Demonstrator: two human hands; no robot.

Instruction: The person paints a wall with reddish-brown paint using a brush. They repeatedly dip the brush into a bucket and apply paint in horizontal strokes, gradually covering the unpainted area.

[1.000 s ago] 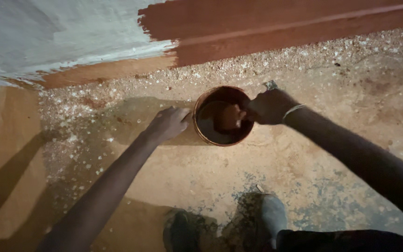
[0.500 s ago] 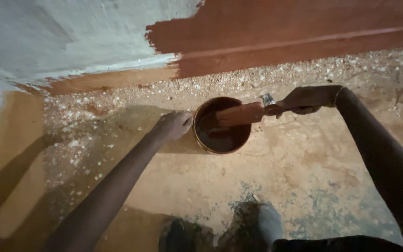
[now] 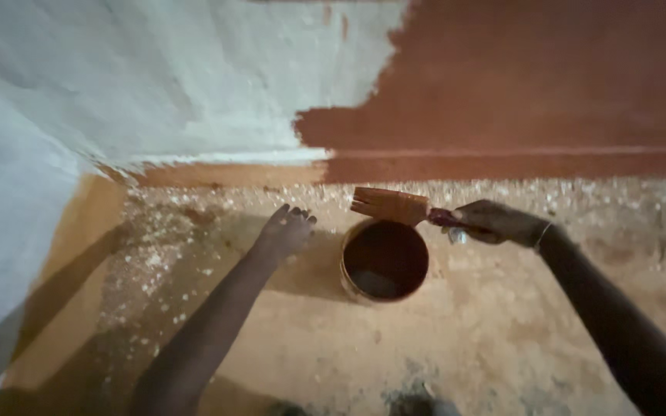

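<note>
Left hand point(image 3: 287, 229) released, fingers spread just beside round paint can point(image 3: 384, 262) on gritty floor point(image 3: 502, 331); loaded brush point(image 3: 391, 205) poised above can's far rim, right hand point(image 3: 496, 222) clenched on its handle, below half-painted wall point(image 3: 194, 92).

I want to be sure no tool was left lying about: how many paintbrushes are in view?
1. The paintbrush is in the right hand, held over the far rim of the paint bucket. Others may lie outside the view.
</note>
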